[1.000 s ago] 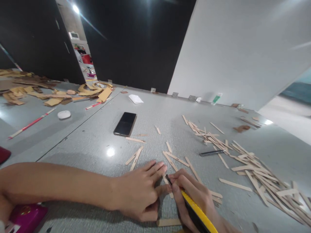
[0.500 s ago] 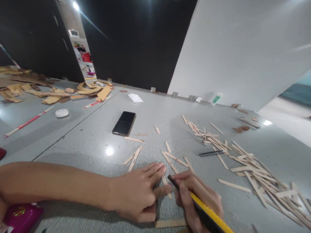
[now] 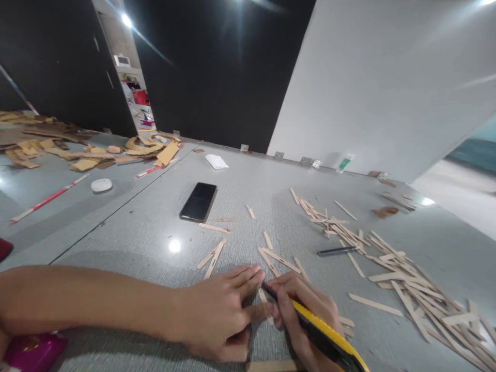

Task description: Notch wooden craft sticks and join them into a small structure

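Observation:
My right hand point(image 3: 304, 320) is closed round a yellow-and-black utility knife point(image 3: 323, 330), held like a pen. The knife's dark tip rests at the upper part of a wooden craft stick point(image 3: 262, 294) lying on the grey table. My left hand point(image 3: 227, 312) presses that stick down, its fingertips at the upper end and its thumb across the lower part; both hands nearly touch. Above them, two craft sticks with small slots point(image 3: 279, 259) meet in a V. Another pair of craft sticks point(image 3: 215, 256) lies to the left. One more craft stick point(image 3: 271, 366) is at the bottom edge.
A loose pile of craft sticks point(image 3: 414, 289) spreads at right, with a dark slim strip point(image 3: 337, 251) beside it. A phone point(image 3: 198, 201), a white earbud case point(image 3: 101, 185), folded white paper point(image 3: 217, 161) and cardboard scraps point(image 3: 87, 155) lie farther off. A purple object point(image 3: 36, 351) is near my left forearm.
The knife and my right hand have shifted slightly left, bringing the tip to the stick beside my left fingertips. My left hand stays in place on the stick. The view has tilted slightly.

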Demonstrator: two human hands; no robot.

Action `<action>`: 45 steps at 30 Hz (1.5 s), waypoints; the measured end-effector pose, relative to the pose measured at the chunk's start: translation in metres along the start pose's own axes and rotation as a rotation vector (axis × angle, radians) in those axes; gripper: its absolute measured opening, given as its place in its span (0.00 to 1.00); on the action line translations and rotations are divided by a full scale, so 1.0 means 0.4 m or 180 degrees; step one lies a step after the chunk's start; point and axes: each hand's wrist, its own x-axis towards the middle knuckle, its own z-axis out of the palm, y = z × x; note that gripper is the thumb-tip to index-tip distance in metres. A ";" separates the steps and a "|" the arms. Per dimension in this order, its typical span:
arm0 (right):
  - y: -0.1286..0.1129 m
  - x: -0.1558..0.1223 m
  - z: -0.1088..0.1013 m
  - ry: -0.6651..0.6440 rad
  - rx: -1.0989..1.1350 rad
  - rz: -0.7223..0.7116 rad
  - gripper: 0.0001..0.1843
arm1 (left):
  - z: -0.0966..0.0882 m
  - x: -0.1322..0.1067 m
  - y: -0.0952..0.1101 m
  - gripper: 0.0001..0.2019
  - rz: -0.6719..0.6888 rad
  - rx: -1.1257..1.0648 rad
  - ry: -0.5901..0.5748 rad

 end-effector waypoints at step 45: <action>-0.005 0.001 -0.004 -0.0129 -0.0165 -0.0078 0.14 | -0.005 0.002 0.000 0.36 0.0085 0.0247 -0.0024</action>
